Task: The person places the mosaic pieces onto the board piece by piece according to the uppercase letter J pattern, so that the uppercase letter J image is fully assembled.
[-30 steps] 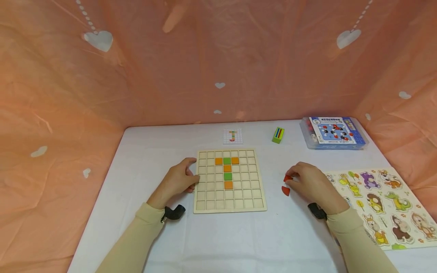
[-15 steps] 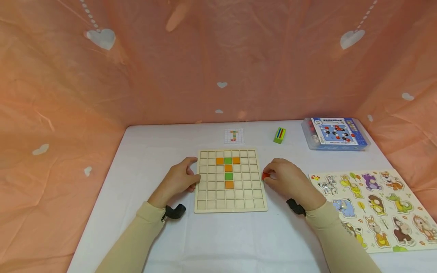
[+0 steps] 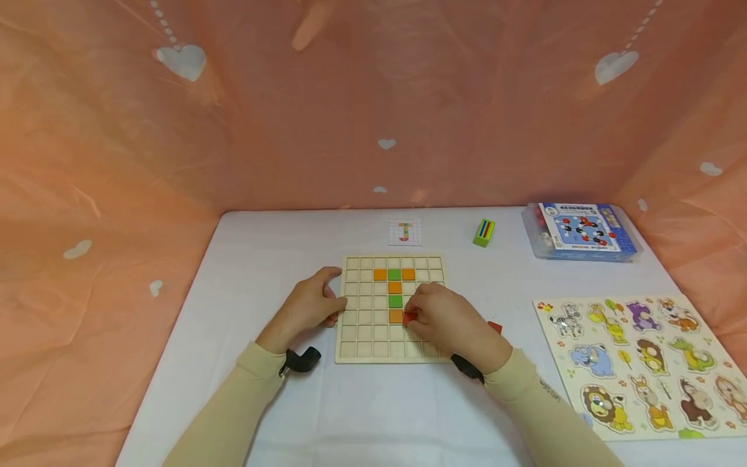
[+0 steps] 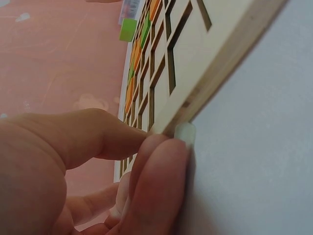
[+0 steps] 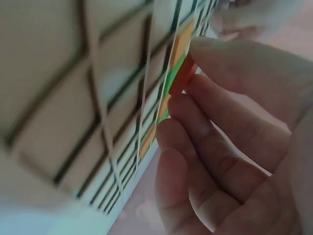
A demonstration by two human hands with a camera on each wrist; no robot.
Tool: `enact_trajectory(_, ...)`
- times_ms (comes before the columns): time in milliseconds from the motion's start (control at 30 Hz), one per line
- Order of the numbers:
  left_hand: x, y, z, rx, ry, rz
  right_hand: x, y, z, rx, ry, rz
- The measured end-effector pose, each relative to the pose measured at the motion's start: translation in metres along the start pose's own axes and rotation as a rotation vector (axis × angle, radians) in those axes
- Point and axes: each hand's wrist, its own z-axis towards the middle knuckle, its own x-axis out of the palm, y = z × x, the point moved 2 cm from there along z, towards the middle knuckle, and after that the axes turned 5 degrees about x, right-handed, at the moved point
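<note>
A pale wooden grid board lies on the white table. Orange and green square tiles form a T shape in its cells, ending at an orange tile. My left hand holds the board's left edge; in the left wrist view, the thumb rests on the rim and a fingertip touches its side. Over the board, my right hand pinches a small red tile between thumb and finger, just right of the lowest orange tile. Another red tile lies on the table, partly hidden behind the right hand.
A pattern card with a J-shaped design lies behind the board. To its right are a small green block with coloured stripes and a clear plastic box. An animal puzzle board covers the right side.
My right hand has moved left from the table to above the board, carrying one red tile and leaving the other behind. The left hand has stayed at the board's edge.
</note>
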Motion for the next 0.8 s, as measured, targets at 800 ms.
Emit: enact_trajectory(800, 0.0, -0.001, 0.0, -0.001, -0.002, -0.007, 0.02, 0.019, -0.002, -0.101, -0.003, -0.006)
